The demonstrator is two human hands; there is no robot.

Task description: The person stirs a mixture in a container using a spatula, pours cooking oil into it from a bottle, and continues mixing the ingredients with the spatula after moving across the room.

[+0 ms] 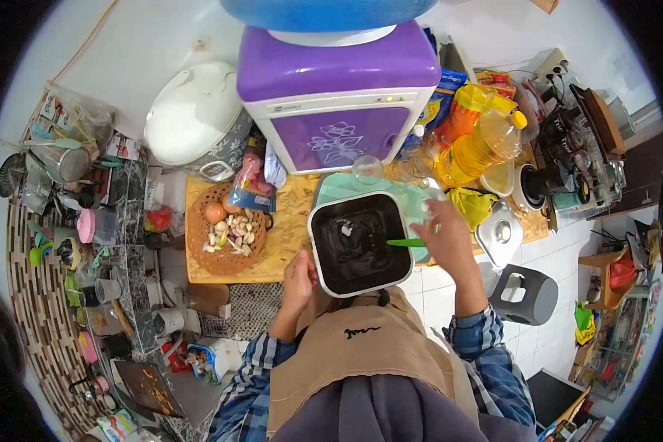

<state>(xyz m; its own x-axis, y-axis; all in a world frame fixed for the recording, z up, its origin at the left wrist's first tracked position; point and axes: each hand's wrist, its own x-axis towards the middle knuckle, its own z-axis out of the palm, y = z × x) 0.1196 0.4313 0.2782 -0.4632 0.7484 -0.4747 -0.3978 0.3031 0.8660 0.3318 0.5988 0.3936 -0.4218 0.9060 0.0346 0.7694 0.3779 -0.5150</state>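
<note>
A square, white-rimmed pan [317,254] sits in front of my apron, at the front edge of the wooden table. A glossy dark brown mixture [350,254] lies inside it, with a small white patch on top. My left hand [300,278] is closed at the pan's left side, its fingers partly hidden by the wall. In my right hand [446,230] is a green spatula [405,242], reaching over the right rim; its far end is in the pan and I cannot make out its shape. A green board [339,184] is partly hidden behind the pan.
A woven basket [225,265] with garlic and onions stands left on the table [287,228]. Behind is a purple water dispenser [339,81]. A drinking glass [367,169], a cooking oil bottle [486,151] and a lid [499,234] are to the right, with a grey stool [524,295] below.
</note>
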